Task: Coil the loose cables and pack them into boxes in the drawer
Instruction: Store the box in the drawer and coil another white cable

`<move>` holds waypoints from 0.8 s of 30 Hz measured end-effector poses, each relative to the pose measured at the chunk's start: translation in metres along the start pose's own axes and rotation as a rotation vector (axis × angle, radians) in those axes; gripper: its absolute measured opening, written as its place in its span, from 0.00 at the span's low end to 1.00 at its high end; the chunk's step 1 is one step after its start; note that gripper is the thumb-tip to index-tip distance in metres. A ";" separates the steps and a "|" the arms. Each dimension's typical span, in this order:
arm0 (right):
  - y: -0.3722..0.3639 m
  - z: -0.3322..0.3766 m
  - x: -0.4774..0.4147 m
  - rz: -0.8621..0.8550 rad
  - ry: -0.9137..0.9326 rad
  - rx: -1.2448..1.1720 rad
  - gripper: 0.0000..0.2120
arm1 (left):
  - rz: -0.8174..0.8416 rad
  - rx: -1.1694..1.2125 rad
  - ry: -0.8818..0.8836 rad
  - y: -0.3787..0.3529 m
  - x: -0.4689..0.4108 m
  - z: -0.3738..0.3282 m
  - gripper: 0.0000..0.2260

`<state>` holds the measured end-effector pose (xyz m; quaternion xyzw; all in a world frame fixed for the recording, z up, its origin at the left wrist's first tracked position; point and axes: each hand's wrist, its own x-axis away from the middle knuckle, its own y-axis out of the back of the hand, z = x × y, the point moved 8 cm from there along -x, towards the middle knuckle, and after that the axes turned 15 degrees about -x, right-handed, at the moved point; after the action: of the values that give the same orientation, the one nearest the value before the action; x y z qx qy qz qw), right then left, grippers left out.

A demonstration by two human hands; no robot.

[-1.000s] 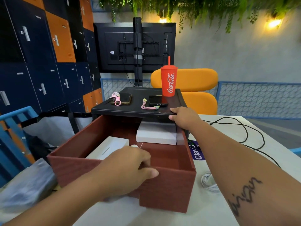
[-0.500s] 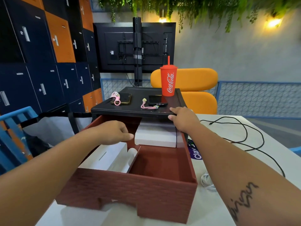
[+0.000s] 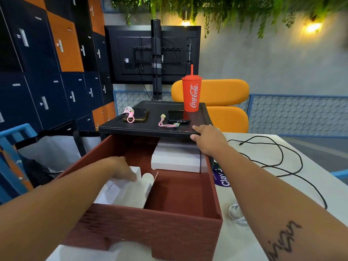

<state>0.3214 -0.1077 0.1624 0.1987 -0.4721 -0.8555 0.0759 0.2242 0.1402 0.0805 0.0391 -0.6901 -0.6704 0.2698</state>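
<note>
The reddish-brown drawer [image 3: 169,221] stands pulled far out of the black cabinet [image 3: 156,128]. Inside it, a white box [image 3: 120,193] with a raised end flap lies at the left, and a second white box [image 3: 175,161] sits at the back right. My left hand [image 3: 120,168] reaches into the drawer, its fingertips resting on the left box by the flap. My right hand [image 3: 209,140] presses on the front right corner of the cabinet top, fingers flat, thumb against the edge. A loose black cable [image 3: 282,153] sprawls over the white table [image 3: 263,189]. A white cable [image 3: 236,213] lies bunched beside the drawer.
On the cabinet top stand a red lidded cup [image 3: 191,95] and two phones [image 3: 138,114] [image 3: 177,116] with pink straps. An orange chair [image 3: 226,91] is behind it. A blue chair [image 3: 11,132] and bags sit at the left. A purple sticker [image 3: 221,176] marks the table.
My left hand let go of the drawer front, rose over the drawer and has now dropped onto the left white box. The drawer slid further out. My right hand stayed put.
</note>
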 end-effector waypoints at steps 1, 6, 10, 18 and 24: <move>0.001 0.000 -0.001 -0.006 0.008 -0.033 0.22 | -0.034 0.017 0.001 0.005 0.001 0.001 0.37; -0.002 -0.008 -0.002 0.061 0.036 -0.022 0.24 | -0.220 0.256 -0.042 0.042 0.021 -0.003 0.36; 0.017 0.005 0.023 -0.025 0.072 -0.323 0.25 | -0.475 0.524 -0.084 0.077 0.055 0.003 0.38; 0.056 0.031 0.151 0.040 0.265 -1.120 0.33 | -0.638 1.426 -0.342 0.105 0.156 -0.020 0.24; 0.077 0.017 0.206 -0.225 0.323 -1.204 0.36 | -0.397 1.674 -0.383 0.069 0.204 -0.085 0.24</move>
<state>0.1226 -0.2014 0.1795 0.2960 0.1331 -0.9332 0.1542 0.1078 -0.0146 0.2075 0.2304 -0.9686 0.0258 -0.0893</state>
